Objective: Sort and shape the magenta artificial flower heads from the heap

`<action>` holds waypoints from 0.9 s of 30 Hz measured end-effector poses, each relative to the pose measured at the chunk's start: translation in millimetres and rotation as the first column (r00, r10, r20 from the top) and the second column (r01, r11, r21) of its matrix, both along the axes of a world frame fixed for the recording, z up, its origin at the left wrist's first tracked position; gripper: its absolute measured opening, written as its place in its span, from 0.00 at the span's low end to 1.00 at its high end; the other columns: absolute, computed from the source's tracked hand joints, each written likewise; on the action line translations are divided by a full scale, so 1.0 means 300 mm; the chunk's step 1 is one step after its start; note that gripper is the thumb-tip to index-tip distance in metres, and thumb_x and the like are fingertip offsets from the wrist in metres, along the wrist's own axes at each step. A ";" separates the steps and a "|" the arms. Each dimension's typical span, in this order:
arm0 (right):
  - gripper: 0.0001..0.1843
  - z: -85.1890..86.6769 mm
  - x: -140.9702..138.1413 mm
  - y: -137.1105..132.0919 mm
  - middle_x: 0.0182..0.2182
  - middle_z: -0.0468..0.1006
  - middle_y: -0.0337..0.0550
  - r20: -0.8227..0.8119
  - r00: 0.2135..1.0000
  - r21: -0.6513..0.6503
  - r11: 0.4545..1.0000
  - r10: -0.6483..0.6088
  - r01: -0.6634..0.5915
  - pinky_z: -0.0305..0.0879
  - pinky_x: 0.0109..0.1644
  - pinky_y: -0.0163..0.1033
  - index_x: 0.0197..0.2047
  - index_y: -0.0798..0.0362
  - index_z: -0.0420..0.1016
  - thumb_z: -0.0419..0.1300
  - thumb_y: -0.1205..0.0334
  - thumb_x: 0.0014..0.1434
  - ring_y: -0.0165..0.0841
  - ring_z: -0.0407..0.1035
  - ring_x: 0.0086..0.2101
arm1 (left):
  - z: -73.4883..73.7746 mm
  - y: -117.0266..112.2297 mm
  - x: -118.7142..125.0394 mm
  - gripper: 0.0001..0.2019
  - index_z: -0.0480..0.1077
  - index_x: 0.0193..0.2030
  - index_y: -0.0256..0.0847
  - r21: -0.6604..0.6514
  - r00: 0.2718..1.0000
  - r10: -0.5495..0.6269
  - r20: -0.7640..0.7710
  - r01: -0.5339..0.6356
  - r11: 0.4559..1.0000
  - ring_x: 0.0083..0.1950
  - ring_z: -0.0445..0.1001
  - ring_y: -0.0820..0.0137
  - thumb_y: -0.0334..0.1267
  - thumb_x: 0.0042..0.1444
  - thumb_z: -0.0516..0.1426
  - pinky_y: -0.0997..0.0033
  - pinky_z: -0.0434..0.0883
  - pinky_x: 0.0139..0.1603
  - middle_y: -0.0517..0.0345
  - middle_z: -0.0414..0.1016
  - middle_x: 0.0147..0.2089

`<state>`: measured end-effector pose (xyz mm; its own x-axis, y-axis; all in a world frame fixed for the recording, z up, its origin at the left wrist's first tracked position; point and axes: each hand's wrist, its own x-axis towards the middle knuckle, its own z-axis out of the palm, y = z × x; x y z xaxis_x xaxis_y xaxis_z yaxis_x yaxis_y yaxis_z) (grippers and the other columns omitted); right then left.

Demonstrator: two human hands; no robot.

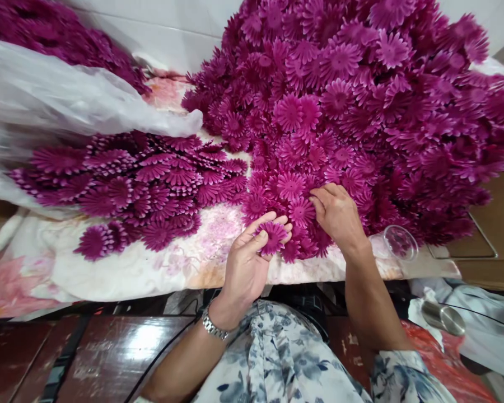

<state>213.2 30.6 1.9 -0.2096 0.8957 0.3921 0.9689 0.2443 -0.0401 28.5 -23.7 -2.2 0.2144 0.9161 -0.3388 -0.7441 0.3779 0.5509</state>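
Observation:
A magenta artificial flower head (273, 237) lies across the fingers of my left hand (250, 257), with the thumb pressing on its edge. My right hand (338, 215) is at the front of a large heap of loose magenta flower heads (340, 101). Its thumb and index finger are pinched together at the heap's edge; whatever is between them, if anything, is hidden. Left of my hands, flower heads are stacked in overlapping rows (151, 184) on a floral cloth (151, 274). One single flower head (301, 211) sits between my two hands.
A clear plastic bag (79, 95) covers part of the stacked rows at left, with more magenta flowers (59, 39) behind it. A clear plastic cup (400, 243) stands right of my right hand. Beyond it is a cardboard box (495, 224). A metal cylinder (443, 318) lies lower right.

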 end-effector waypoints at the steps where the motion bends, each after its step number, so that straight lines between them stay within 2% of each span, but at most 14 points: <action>1: 0.12 0.006 0.009 -0.002 0.34 0.75 0.48 -0.025 1.000 0.030 0.999 0.011 -0.011 0.64 0.44 0.41 0.39 0.57 0.75 0.51 0.66 0.61 0.37 0.67 0.37 | 0.001 0.000 0.002 0.12 0.71 0.46 0.34 -0.002 1.000 -0.003 0.004 0.003 1.000 0.48 0.77 0.61 0.27 0.55 0.54 0.56 0.68 0.57 0.44 0.79 0.46; 5: 0.11 0.062 0.031 -0.027 0.32 0.76 0.45 -0.107 0.993 0.181 0.983 0.044 -0.024 0.66 0.42 0.39 0.38 0.54 0.75 0.51 0.64 0.62 0.35 0.69 0.36 | 0.010 0.001 0.011 0.12 0.72 0.45 0.34 0.000 1.000 -0.006 0.016 0.006 1.000 0.47 0.77 0.62 0.27 0.54 0.54 0.56 0.68 0.57 0.46 0.79 0.43; 7: 0.09 0.096 0.016 -0.055 0.30 0.76 0.44 -0.151 0.987 0.262 0.965 0.062 -0.021 0.66 0.40 0.38 0.36 0.54 0.74 0.52 0.65 0.61 0.34 0.69 0.34 | 0.017 0.003 0.012 0.12 0.72 0.44 0.35 0.002 1.000 0.004 0.017 -0.004 1.000 0.47 0.77 0.61 0.27 0.54 0.54 0.56 0.69 0.56 0.46 0.79 0.44; 9: 0.07 0.119 -0.021 -0.091 0.28 0.75 0.43 -0.236 0.963 0.293 0.954 0.131 -0.058 0.66 0.37 0.37 0.35 0.54 0.74 0.54 0.66 0.60 0.31 0.69 0.31 | 0.026 0.005 0.010 0.12 0.72 0.44 0.36 0.011 1.000 0.013 0.014 -0.014 1.000 0.46 0.77 0.62 0.28 0.54 0.54 0.57 0.69 0.54 0.47 0.79 0.44; 12: 0.05 0.114 -0.104 -0.141 0.32 0.75 0.42 -0.386 0.878 0.140 0.959 0.284 -0.248 0.68 0.38 0.36 0.39 0.52 0.73 0.58 0.64 0.58 0.31 0.69 0.33 | 0.036 0.005 0.009 0.13 0.73 0.45 0.37 0.003 1.000 0.011 -0.006 -0.011 1.000 0.44 0.77 0.66 0.29 0.53 0.55 0.65 0.70 0.50 0.50 0.79 0.43; 15: 0.09 0.069 -0.173 -0.159 0.34 0.74 0.44 -0.454 0.827 -0.012 0.926 0.331 -0.378 0.69 0.42 0.40 0.41 0.53 0.71 0.60 0.60 0.57 0.34 0.69 0.37 | 0.032 0.000 0.010 0.13 0.74 0.46 0.37 -0.017 1.000 0.000 -0.026 0.000 1.000 0.39 0.75 0.71 0.33 0.54 0.55 0.74 0.70 0.41 0.52 0.78 0.43; 18: 0.05 0.031 -0.193 -0.145 0.31 0.72 0.42 -0.496 0.799 -0.003 0.920 0.339 -0.392 0.67 0.36 0.37 0.36 0.53 0.70 0.61 0.63 0.56 0.32 0.67 0.34 | 0.019 -0.008 0.008 0.14 0.75 0.46 0.37 -0.006 1.000 -0.011 -0.020 0.011 1.000 0.37 0.74 0.73 0.32 0.52 0.56 0.77 0.68 0.36 0.53 0.78 0.42; 22: 0.03 0.029 -0.187 -0.132 0.27 0.71 0.38 -0.529 0.761 0.031 0.905 0.375 -0.424 0.65 0.32 0.33 0.32 0.53 0.69 0.58 0.69 0.57 0.28 0.67 0.30 | 0.006 -0.014 0.008 0.19 0.74 0.49 0.39 0.005 0.998 -0.043 -0.038 0.043 0.999 0.39 0.74 0.72 0.27 0.48 0.59 0.75 0.68 0.42 0.55 0.79 0.40; 27: 0.06 0.038 -0.192 -0.137 0.27 0.74 0.39 -0.469 0.783 0.093 0.904 0.409 -0.417 0.67 0.33 0.32 0.31 0.53 0.70 0.55 0.69 0.59 0.27 0.69 0.29 | -0.005 -0.018 0.014 0.17 0.75 0.47 0.40 0.015 0.999 -0.014 -0.052 0.015 1.000 0.45 0.74 0.71 0.28 0.49 0.59 0.75 0.67 0.47 0.55 0.79 0.43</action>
